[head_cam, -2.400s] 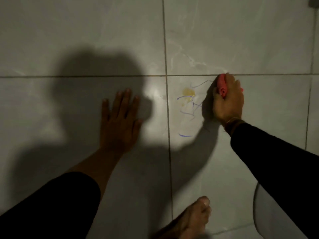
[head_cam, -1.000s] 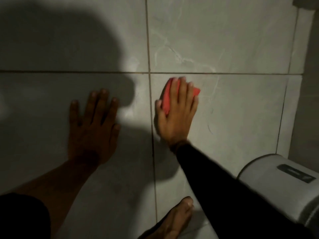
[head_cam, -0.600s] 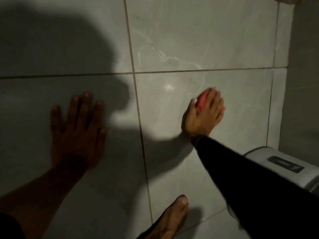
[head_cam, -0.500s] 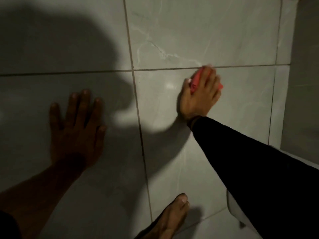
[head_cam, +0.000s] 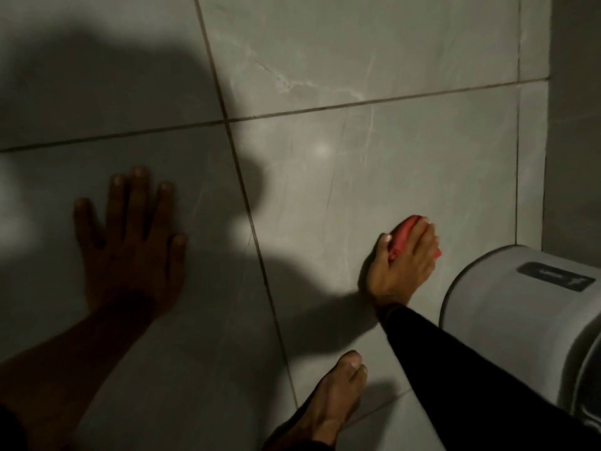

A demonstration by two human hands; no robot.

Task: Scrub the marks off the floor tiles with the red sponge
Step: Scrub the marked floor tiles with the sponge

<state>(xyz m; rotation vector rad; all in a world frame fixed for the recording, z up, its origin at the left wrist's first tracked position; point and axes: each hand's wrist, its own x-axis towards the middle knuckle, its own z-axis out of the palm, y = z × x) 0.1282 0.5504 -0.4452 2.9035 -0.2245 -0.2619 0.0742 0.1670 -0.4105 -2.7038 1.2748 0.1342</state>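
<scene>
My right hand (head_cam: pixel 403 268) presses the red sponge (head_cam: pixel 401 237) flat against a grey marbled floor tile (head_cam: pixel 341 190), fingers wrapped over its top so only its near edge and a far corner show. My left hand (head_cam: pixel 130 242) lies palm down with fingers spread on the neighbouring tile to the left, in deep shadow, holding nothing. No pen or yellow marks are visible on the tile around the sponge; faint thin scratches run across it.
A grey rounded appliance or bin (head_cam: pixel 527 320) with a dark label stands just right of the sponge. A grey wall (head_cam: pixel 575 125) rises at the right edge. My bare foot (head_cam: pixel 331 402) rests on the floor below. Dark grout lines (head_cam: pixel 253 236) cross the tiles.
The blue and yellow scribbles seen 2.4 s ago are gone. My right hand has slid the sponge from the upper grout line toward me and right, close to the grey appliance. The left hand stays planted.
</scene>
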